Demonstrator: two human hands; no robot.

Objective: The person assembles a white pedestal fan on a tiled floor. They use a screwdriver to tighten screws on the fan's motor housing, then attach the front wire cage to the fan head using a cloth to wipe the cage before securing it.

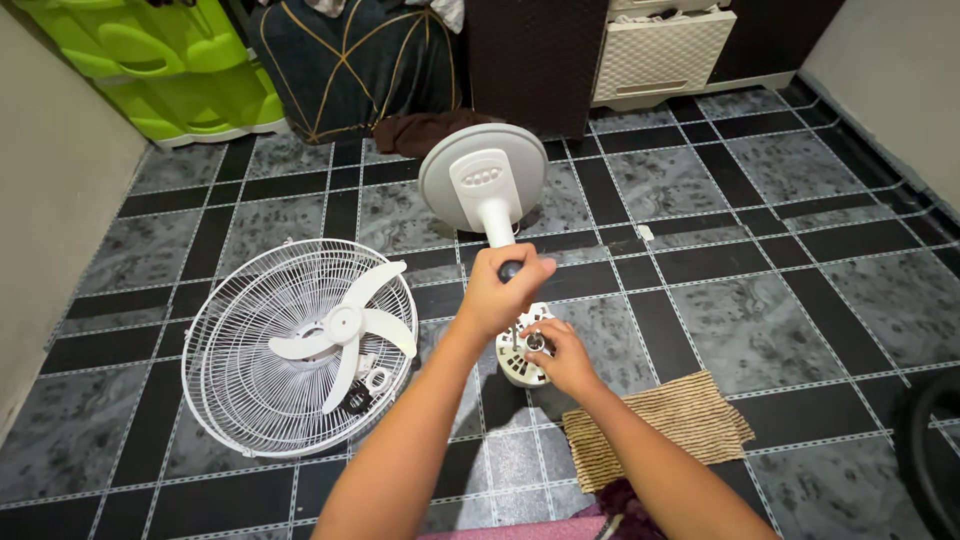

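Fingers (520, 275) of left hand (500, 295) curl shut around fan neck (497, 225); right hand (560, 355) pinches motor housing (522, 352) at its shaft.

Floor (760, 300): dark marbled tiles with black bands. Far left, lime-green plastic drawer unit (170, 60) against wall; beside it, dark quilted bag (350, 60). Left of centre, white fan grille (300, 345) lying flat, three-blade propeller (345, 325) resting inside. Centre, round grey-white fan base (483, 178) tipped toward the camera, motor housing low between both hands. Right of centre, striped brown mat (670, 425). Upper right, cream woven drawer unit (665, 50).
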